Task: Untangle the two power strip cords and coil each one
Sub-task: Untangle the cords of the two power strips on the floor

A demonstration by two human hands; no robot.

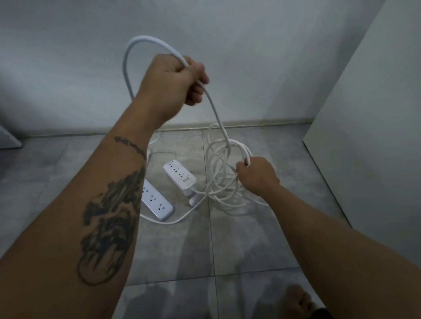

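My left hand (174, 80) is raised high and closed around a white cord (136, 40) that arcs over it in a big loop and drops toward the floor. Lower right, my right hand (256, 174) grips a bundle of several white cord loops (219, 159). Two white power strips lie on the grey tiled floor. One strip (180, 177) is near the loops, with a plug (194, 200) beside its near end. The other strip (156, 202) is partly hidden behind my left forearm. A cord (173, 221) curves on the floor around it.
A pale wall (248, 49) stands just behind the strips. A white panel (372, 128) leans at the right. A white edge (1, 134) shows at the far left. My bare foot (298, 305) is at the bottom right on the floor tiles (172, 257).
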